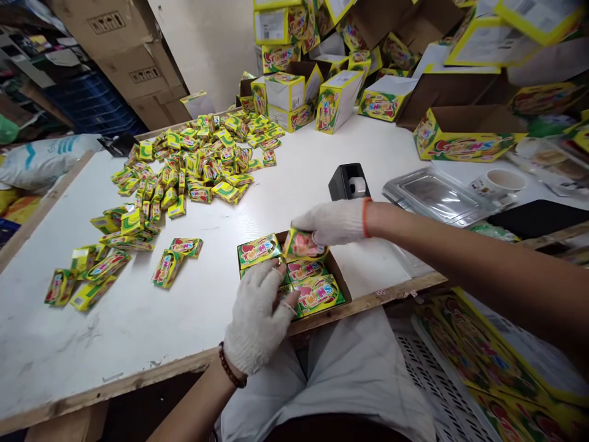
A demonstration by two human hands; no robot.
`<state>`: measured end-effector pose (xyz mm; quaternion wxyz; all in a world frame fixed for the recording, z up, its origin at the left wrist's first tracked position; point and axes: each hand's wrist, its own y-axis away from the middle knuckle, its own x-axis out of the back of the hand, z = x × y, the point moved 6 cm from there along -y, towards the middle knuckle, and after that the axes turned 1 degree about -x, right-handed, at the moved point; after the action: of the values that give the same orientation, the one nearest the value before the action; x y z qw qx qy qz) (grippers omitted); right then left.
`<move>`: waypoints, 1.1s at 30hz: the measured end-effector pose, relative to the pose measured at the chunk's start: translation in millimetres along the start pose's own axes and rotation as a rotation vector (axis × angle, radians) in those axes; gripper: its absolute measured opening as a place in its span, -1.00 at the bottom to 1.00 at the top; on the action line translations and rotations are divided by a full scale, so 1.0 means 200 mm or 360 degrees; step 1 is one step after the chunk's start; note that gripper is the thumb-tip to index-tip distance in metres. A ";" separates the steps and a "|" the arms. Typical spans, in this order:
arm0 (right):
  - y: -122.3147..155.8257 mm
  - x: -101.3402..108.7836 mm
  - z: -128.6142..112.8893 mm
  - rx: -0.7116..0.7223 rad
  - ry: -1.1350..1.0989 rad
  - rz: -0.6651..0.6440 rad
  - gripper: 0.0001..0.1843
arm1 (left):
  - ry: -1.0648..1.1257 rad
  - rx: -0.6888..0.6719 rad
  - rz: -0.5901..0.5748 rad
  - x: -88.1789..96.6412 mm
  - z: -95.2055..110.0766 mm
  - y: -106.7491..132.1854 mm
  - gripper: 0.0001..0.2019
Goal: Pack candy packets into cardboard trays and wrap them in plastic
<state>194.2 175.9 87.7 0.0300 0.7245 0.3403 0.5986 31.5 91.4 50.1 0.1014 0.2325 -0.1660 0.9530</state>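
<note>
some table lies open left of the edge-side tray, under my spread left hand; my right hand pinches a yellow-green box.

The gloved right hand grips a pack at twelve o'clock over an open carton; the left hand covers eight. Loose packs spread from nine to eleven, a tape dispenser at one.
</note>
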 end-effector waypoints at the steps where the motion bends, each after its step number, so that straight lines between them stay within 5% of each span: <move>1: -0.04 -0.04 -0.01 -0.0009 0.0213 -0.0169 -0.71 | -0.0095 -0.0071 -0.0071 -0.01 0.00 0.03 -0.66; 5: -0.17 -0.21 -0.10 0.0154 0.0565 -0.0615 -0.74 | -0.0181 -0.0173 -0.0133 0.02 -0.04 0.11 -0.66; 8: -0.20 -0.27 -0.12 0.0231 0.0537 -0.0708 -0.65 | -0.0266 -0.0093 0.0110 0.20 -0.16 0.08 -0.70; 13: -0.21 -0.29 -0.02 -0.0077 0.0436 -0.0341 -0.47 | -0.0906 0.0307 0.0533 0.68 -0.58 -0.11 -0.66; 16: -0.20 -0.32 -0.02 -0.0130 0.0457 -0.0146 -0.49 | -0.1201 0.0819 0.0514 0.91 -0.82 -0.19 -0.48; 18: -0.18 -0.33 -0.02 -0.0151 0.0395 -0.0150 -0.52 | -0.1205 0.1017 0.0435 0.96 -0.89 -0.19 -0.47; 21: -0.13 -0.28 -0.03 -0.0249 0.0192 -0.0186 -0.67 | -0.1186 0.0748 0.0468 0.91 -0.78 -0.20 -0.46; 24: -0.09 -0.10 -0.09 -0.0260 -0.0100 0.0141 -0.78 | -0.1135 0.0100 0.0388 0.71 -0.48 -0.22 -0.39; 28: -0.03 0.14 -0.24 0.0211 -0.0753 0.0590 -0.59 | -0.0875 -0.0528 0.0092 0.39 -0.07 -0.25 -0.41; 30: 0.00 0.18 -0.26 0.0347 -0.0891 0.0546 -0.64 | -0.0620 -0.0560 0.0103 0.32 0.04 -0.28 -0.38; 33: 0.06 0.17 -0.17 0.0192 -0.0940 0.0432 -0.79 | -0.0126 -0.0230 0.0174 0.30 0.04 -0.31 -0.52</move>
<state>170.7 171.7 131.7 0.0043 0.9060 0.2522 0.3400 -0.6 153.7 102.3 0.0592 0.2526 -0.2505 0.9327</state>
